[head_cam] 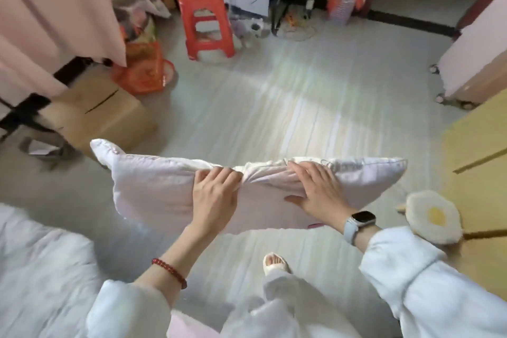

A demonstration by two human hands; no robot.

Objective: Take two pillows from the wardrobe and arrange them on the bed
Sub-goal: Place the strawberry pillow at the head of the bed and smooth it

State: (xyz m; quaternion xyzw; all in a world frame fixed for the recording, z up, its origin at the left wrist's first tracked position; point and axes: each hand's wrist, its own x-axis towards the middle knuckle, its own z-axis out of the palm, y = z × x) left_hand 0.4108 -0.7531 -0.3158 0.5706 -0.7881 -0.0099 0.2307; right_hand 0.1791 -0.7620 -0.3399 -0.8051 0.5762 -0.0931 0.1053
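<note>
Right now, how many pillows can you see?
1. A pale pillow is held up over the floor, gripped along its top edge by the left hand and right hand. A second may be hidden out of frame.

Pale blue-white sleeves [411,269], red bead bracelet [168,269], white-strapped smartwatch [359,221], open-toed slipper [275,262]

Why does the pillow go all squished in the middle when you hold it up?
The pillow is probably soft and floppy: the cloth bunches into wrinkles where the left hand pinches it, and both ends droop. It also seems light, since the left hand and the right hand hold it above the floor by its top edge alone.
</note>
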